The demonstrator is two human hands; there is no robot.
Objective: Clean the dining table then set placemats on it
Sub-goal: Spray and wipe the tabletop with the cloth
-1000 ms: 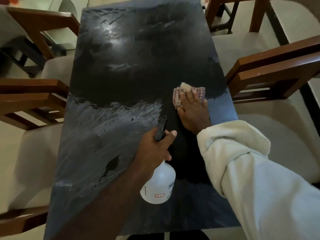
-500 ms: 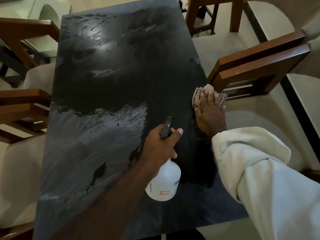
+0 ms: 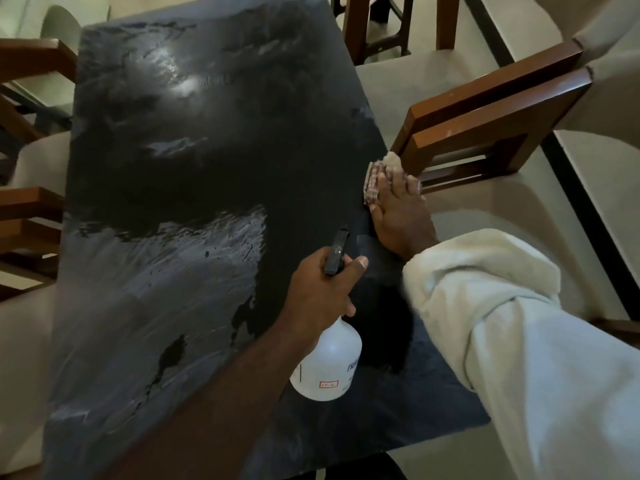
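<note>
The dark glossy dining table point(image 3: 194, 188) fills the middle of the view, with wet smears on its near left half. My left hand point(image 3: 322, 292) grips the black trigger head of a white spray bottle point(image 3: 329, 365) held above the table's near right part. My right hand point(image 3: 398, 216) lies flat with straight fingers on a checked cloth point(image 3: 375, 174), pressing it at the table's right edge. The cloth partly overhangs the edge and is mostly hidden under my fingers.
A wooden chair armrest point(image 3: 485, 123) stands right next to the cloth on the right, above a beige cushion point(image 3: 485, 209). More wooden chairs point(image 3: 27, 216) line the left side, and another chair point(image 3: 391, 26) stands at the far end.
My right hand has slid the cloth rightward from the table's inside to its right edge, close to the chair armrest. The left hand keeps holding the bottle in about the same place.
</note>
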